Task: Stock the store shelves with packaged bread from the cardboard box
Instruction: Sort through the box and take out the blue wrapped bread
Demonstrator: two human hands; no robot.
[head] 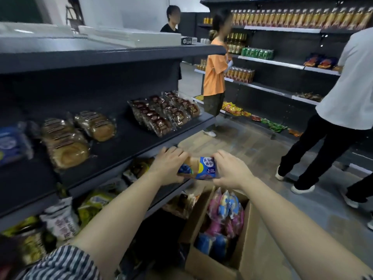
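While above the box (244, 245), both hands (left hand (168, 165), right hand (232, 172)) grip bread (201, 170).

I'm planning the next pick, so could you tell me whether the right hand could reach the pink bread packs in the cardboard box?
Probably yes: the cardboard box is open-topped below the right hand, pink bread packs uncovered. It first must release the blue bread pack.

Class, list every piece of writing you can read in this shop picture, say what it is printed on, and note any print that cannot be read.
"蓝莓面包" – large white characters on the blue bread packet held between the left hand and right hand.
Small print on that packet: too small to read.
Labels on the shelved bread packs, the bottles and the packets in the cardboard box: blurred, unreadable.
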